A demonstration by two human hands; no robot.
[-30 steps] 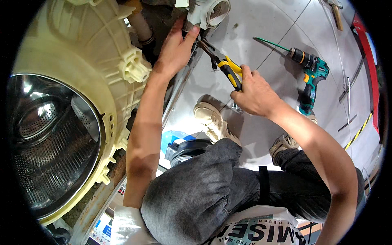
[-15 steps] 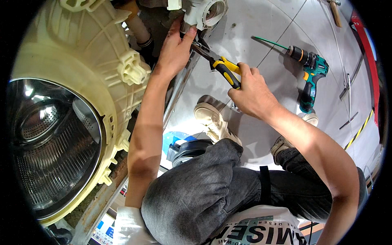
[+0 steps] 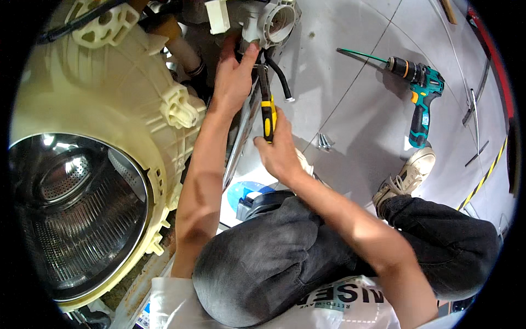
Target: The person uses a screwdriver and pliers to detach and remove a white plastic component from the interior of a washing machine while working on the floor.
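My left hand (image 3: 234,78) is wrapped at the lower part of a white plastic housing (image 3: 275,24) with a round opening, thumb pressed against it and fingertips partly hidden. My right hand (image 3: 279,147) grips yellow-and-black pliers (image 3: 269,117), held almost upright in the picture, their jaws just below the housing beside my left thumb. Whether the jaws bite on something is too small to tell. A short black hose (image 3: 281,74) with a pale end hangs just right of the pliers.
At left is a cream washing-machine tub (image 3: 93,96) with a steel drum (image 3: 76,214). A teal drill (image 3: 421,107) with a long green bit, loose bolts (image 3: 324,141), rods (image 3: 474,126) and a wooden-handled tool (image 3: 449,10) lie on the tiled floor (image 3: 356,109). My legs and shoes are below.
My right hand and the pliers have swung left and down, turning from a slant to nearly upright. The black hose shows more fully. The view has shifted slightly.
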